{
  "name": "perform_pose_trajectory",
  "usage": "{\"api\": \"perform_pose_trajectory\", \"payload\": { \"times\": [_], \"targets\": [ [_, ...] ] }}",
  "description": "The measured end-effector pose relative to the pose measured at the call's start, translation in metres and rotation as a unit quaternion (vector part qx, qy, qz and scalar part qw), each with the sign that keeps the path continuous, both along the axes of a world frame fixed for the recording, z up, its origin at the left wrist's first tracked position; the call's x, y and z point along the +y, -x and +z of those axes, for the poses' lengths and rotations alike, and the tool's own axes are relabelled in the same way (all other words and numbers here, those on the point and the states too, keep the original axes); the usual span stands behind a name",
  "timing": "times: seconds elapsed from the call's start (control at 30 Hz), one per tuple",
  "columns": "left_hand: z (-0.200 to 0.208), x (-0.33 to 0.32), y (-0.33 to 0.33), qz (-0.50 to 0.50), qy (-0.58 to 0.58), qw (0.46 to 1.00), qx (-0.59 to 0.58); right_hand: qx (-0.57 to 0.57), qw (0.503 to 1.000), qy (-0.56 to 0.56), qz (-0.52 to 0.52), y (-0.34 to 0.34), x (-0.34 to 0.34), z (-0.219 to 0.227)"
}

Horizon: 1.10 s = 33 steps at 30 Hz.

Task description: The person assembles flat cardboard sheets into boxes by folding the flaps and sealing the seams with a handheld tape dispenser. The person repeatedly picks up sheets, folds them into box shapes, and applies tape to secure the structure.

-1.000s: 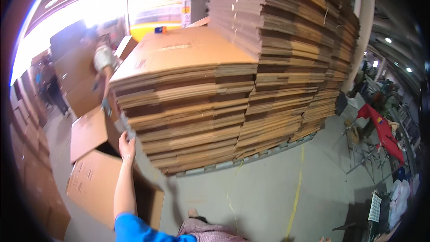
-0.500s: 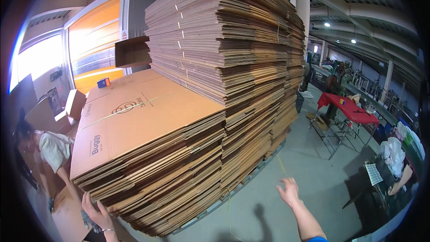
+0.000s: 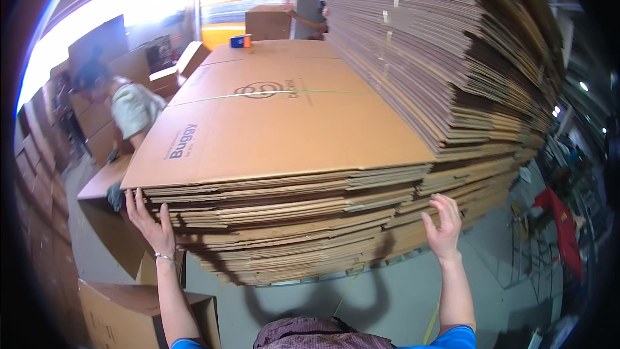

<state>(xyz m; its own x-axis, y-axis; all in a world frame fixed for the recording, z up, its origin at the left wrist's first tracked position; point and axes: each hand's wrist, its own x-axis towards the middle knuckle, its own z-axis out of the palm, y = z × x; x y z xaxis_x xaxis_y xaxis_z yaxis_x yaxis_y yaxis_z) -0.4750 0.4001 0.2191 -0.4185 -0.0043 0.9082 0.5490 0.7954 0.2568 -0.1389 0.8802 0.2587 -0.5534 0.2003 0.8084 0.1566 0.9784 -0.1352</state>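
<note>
A wide stack of flattened cardboard boxes (image 3: 278, 145) fills the middle, its top sheet printed with dark marks and crossed by a thin pale strap (image 3: 323, 92). My left hand (image 3: 154, 226) is at the stack's front left corner, fingers spread against the sheet edges. A bracelet circles that wrist. By the front edge, farther right, my right hand (image 3: 444, 227) is raised with its fingers apart and slightly bent, holding nothing. Whether it touches the cardboard I cannot tell. A taller, strapped pile of flattened boxes (image 3: 413, 45) rises at the back right.
A co-worker in a light shirt (image 3: 135, 106) leans over cardboard at the left. Behind the stack, another person's arm (image 3: 310, 21) reaches to a brown box (image 3: 268, 22). A small blue-and-orange object (image 3: 240, 41) lies on the stack. A carton (image 3: 119, 313) stands lower left; a red-covered table (image 3: 560, 229) right.
My view has turned left and come closer to the stack's front. My right hand has come up beside the front edge; my left hand stays at the left corner.
</note>
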Motion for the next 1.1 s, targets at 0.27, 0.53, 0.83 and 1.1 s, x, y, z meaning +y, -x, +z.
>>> {"api": "perform_pose_trajectory", "payload": {
  "times": [0.27,0.53,0.83,1.1],
  "targets": [
    [-0.019,-0.016,0.028,-0.131,-0.315,0.939,-0.040,0.031,0.999,0.003,0.028,0.100,0.030,0.029],
    [-0.036,-0.033,0.065,-0.161,-0.253,0.951,-0.073,-0.011,0.990,0.133,0.054,0.121,0.112,-0.008],
    [-0.160,-0.146,0.060,-0.138,-0.264,0.900,-0.319,0.094,0.992,-0.062,0.064,0.203,-0.123,0.070],
    [-0.446,-0.303,-0.202,0.233,-0.804,0.362,-0.411,0.115,0.893,-0.226,0.372,0.343,-0.359,0.072]
  ]
}}
